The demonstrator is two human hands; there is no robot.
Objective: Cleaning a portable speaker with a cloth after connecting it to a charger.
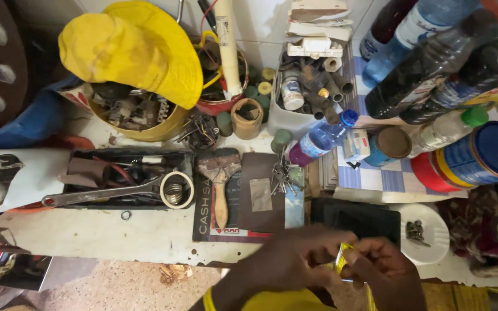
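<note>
Both my hands meet at the bottom centre, just in front of the bench edge. My left hand (295, 259) and my right hand (384, 262) pinch a thin yellow strip (341, 258) between their fingertips. The strip runs down past my right wrist. What the strip is made of I cannot tell. A black flat case (355, 219) lies on the bench right behind my fingers.
On the white bench (110, 233) lie a wrench (96, 196) over a black tool tray, a tape roll (177, 190), a paintbrush (220, 184), keys (283, 175) and a small plate with screws (419, 230). Behind stand a yellow hat (134, 49), tubs of parts, bottles (433, 63) and a blue-lidded tin (479, 155).
</note>
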